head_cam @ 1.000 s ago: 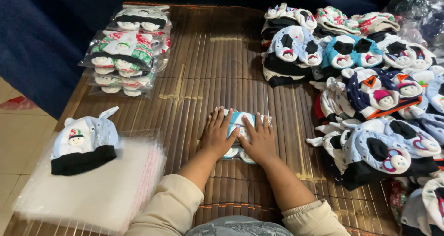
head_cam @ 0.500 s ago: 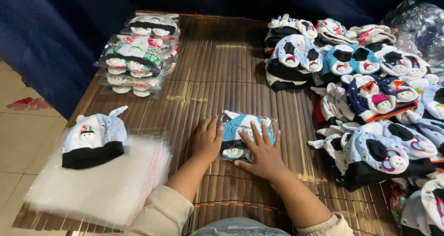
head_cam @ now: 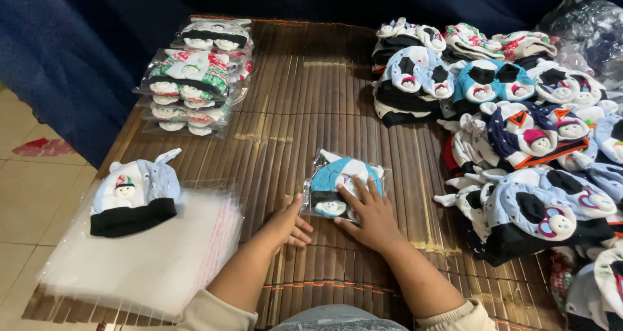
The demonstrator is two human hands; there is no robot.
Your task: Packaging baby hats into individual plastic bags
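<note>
A blue and white baby hat sealed in a clear plastic bag (head_cam: 337, 182) lies on the bamboo mat (head_cam: 311, 104) in front of me. My right hand (head_cam: 368, 215) presses flat on the bag's lower right part, fingers spread. Just left of the bag, my left hand (head_cam: 289, 224) rests on the mat with its fingers loosely curled and nothing in it; whether it touches the bag's edge I cannot tell.
A stack of clear plastic bags (head_cam: 156, 259) lies at the lower left with a light blue hat with a black band (head_cam: 134, 195) on top. Bagged hats are piled at the back left (head_cam: 195, 78). Several loose hats are heaped along the right (head_cam: 519, 143).
My left hand has slid off the bagged hat to the mat at its left. My right hand stays pressed on the bag.
</note>
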